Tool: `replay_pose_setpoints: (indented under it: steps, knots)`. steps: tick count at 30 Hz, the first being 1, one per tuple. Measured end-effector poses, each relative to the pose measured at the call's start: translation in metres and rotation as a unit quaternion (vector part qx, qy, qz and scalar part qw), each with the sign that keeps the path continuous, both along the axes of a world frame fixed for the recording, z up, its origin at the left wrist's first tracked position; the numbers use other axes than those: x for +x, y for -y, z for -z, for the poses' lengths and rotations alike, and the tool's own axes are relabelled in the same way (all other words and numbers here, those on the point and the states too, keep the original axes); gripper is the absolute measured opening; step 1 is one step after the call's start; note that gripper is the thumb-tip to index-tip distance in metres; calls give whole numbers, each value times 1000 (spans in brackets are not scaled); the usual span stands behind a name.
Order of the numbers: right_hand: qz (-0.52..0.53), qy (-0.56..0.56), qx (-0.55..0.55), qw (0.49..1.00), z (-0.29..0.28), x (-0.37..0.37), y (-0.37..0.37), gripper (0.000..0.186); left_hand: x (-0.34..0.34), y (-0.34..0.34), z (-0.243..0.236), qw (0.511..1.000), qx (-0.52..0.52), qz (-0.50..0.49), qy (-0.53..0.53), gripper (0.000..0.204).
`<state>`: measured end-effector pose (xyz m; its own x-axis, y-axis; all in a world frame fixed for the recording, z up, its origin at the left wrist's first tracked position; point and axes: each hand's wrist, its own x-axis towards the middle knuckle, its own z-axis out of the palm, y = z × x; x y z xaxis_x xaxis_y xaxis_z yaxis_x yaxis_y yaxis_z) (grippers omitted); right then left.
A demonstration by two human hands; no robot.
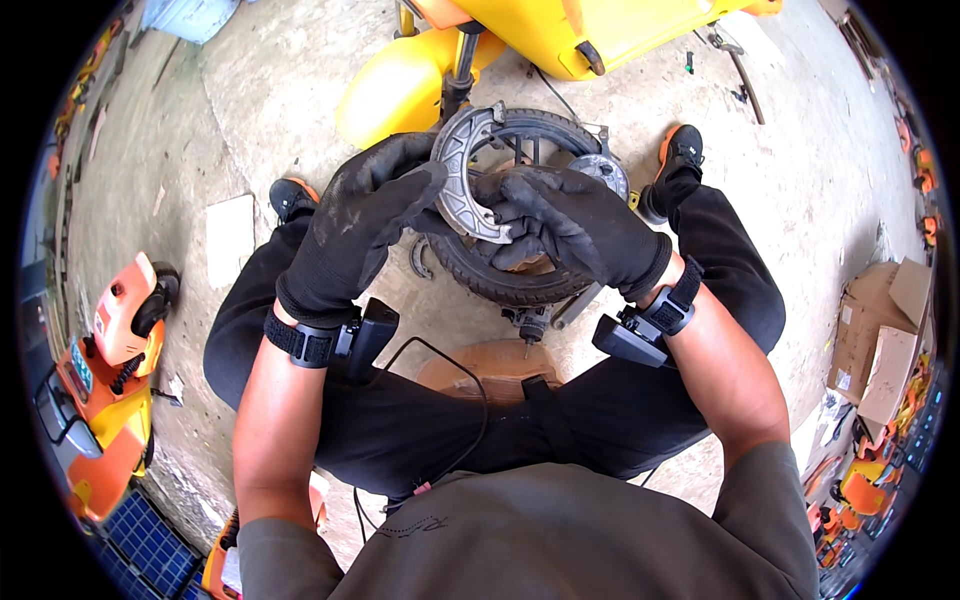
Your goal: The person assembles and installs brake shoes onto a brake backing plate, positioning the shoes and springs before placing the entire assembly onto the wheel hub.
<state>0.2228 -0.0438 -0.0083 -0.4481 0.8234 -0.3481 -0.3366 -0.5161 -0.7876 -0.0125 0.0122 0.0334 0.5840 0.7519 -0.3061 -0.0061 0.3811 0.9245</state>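
Note:
A crescent-shaped metal brake shoe (456, 180) is raised in front of me, held between the thumb and fingers of my black-gloved left hand (368, 205). Beside its inner curve, my right hand (575, 220), gloved too, has its fingers curled together. Whatever those fingers hold is hidden, and I cannot tell if they touch the shoe. Below both hands lies a wheel with a black tyre (510, 288), its middle largely covered by the gloves. A round metal plate (603, 176) rests at the wheel's right. Another curved piece, like a second brake shoe (420, 258), lies on the floor left of the tyre.
A yellow scooter body (560, 35) with a yellow mudguard (392, 85) stands just beyond the wheel. A hammer (740, 75) lies at the far right. Orange and yellow body parts (115, 380) are at the left, a cardboard box (880, 325) at the right.

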Motion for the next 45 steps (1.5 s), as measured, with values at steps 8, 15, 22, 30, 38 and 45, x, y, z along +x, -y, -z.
replay_pose_setpoints:
  steps: [8, 15, 22, 30, 38, 45]
  knots:
    - [-27, 113, 76, 990, -5, 2, -5, 31, -7, 2, 1, 1000, 12, -9, -27, 47]
    - [-15, 118, 78, 990, -2, -4, -3, 27, -24, 0, 17, 929, 318, 53, -179, 34]
    - [-32, 143, 35, 989, 3, -19, -7, 29, -40, 6, 55, 823, 537, 64, -172, 36]
    - [4, 146, 71, 987, -4, -53, -26, 22, -54, 3, 55, 880, 461, 49, -103, 32]
    - [-8, 147, 76, 986, -5, -80, -42, 21, -67, 4, 41, 998, 55, -31, -9, 31]
    - [-35, 140, 62, 988, -4, -91, -49, 20, -73, 11, 27, 980, 165, -46, -104, 27]
